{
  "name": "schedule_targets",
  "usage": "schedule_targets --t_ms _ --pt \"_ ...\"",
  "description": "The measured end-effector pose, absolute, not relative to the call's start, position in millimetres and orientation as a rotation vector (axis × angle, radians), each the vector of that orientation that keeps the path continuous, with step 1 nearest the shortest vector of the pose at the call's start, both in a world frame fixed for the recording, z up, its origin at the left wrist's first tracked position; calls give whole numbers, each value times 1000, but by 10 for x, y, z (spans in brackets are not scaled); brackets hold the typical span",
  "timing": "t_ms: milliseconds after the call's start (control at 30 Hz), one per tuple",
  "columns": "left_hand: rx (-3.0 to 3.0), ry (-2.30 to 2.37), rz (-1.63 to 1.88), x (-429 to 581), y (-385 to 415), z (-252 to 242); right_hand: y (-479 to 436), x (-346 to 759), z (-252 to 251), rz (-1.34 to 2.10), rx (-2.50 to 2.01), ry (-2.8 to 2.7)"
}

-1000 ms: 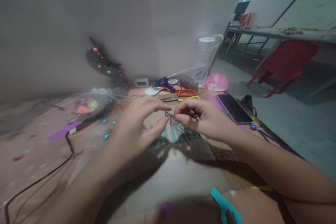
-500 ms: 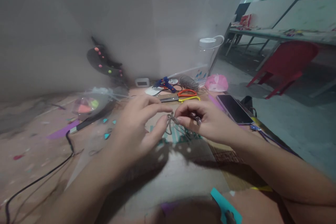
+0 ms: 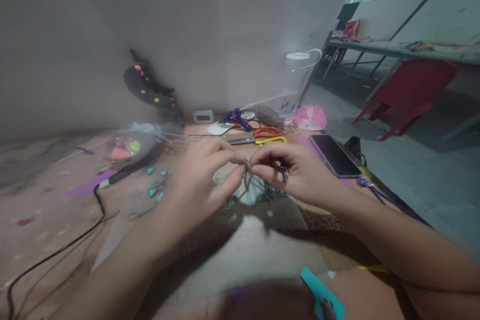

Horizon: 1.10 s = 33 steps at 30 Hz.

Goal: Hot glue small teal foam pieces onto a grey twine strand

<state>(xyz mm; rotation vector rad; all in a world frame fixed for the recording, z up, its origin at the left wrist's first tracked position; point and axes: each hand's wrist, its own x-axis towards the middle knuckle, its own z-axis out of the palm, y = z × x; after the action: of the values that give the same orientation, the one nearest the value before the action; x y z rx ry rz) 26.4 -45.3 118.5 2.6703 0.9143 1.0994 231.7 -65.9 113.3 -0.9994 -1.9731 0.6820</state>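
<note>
In the middle of the head view, my left hand [image 3: 210, 175] pinches a thin grey-brown cord [image 3: 247, 180] between thumb and forefinger. My right hand [image 3: 288, 165] pinches the same cord from the other side, the fingertips of both hands nearly touching. Loose strands hang below the pinch. A small dark, shiny item [image 3: 281, 169] shows in the curled fingers of my right hand; its kind is unclear. Under the hands lies a board [image 3: 240, 250] with teal lettering. Just beyond them are scissors [image 3: 258, 137] with orange and yellow handles.
Behind the scissors lie a blue glue gun [image 3: 237, 119], a bundle of grey cord [image 3: 270, 118] and a clear bottle [image 3: 296, 80]. A phone [image 3: 335, 156] rests at the right. Small teal pieces [image 3: 152, 192] and a black cable [image 3: 56, 255] lie left. A teal strip [image 3: 318, 290] is in front.
My left fingers have closed onto the cord, where thumb and forefinger were apart before. The cord's loop has drawn narrower at the fingertips. My right hand has barely moved.
</note>
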Motion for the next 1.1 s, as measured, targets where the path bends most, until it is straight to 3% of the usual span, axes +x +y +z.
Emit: schedule_targets --t_ms 400,800,1100 --pt "2578 1082 1032 279 -429 1242 -708 2312 1241 811 -969 -2004" --pt "1989 1377 1112 -35 -90 1245 -537 2749 1441 749 -1078 -1903" --pt "1949 969 831 200 -237 1071 -544 2625 1362 989 -980 -1815"
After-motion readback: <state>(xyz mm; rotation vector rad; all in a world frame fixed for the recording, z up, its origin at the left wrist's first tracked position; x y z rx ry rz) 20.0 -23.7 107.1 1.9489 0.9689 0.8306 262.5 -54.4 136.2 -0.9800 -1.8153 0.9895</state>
